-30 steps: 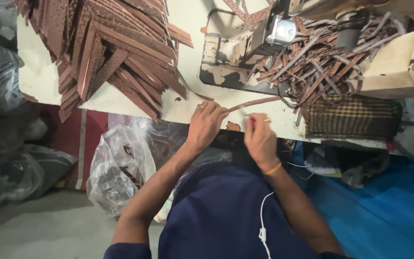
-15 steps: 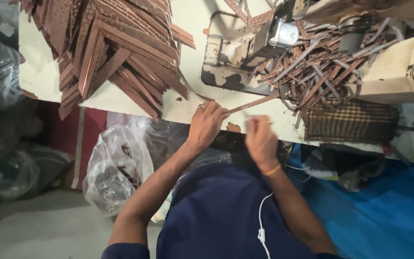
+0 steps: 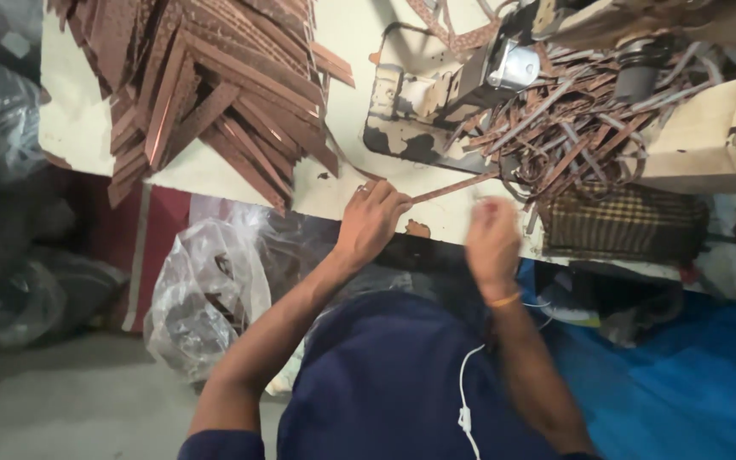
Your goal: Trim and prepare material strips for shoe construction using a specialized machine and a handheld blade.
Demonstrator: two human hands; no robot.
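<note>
My left hand pinches the near end of a thin brown leather strip. The strip runs up and to the right across the cream table toward a tangle of similar strips. A little right of the strip's near end, at the table's front edge, my right hand is blurred with its fingers curled. Whether it holds anything cannot be made out. A large pile of flat brown strips lies on the table at the upper left.
A worn sewing machine stands behind the strip. A checked cloth hangs over the table's front edge on the right. A clear plastic bag sits on the floor at the left, and a blue tarp covers it at the right.
My right hand has shifted slightly right along the table edge and is now blurred with motion. My left hand stays on the strip's end.
</note>
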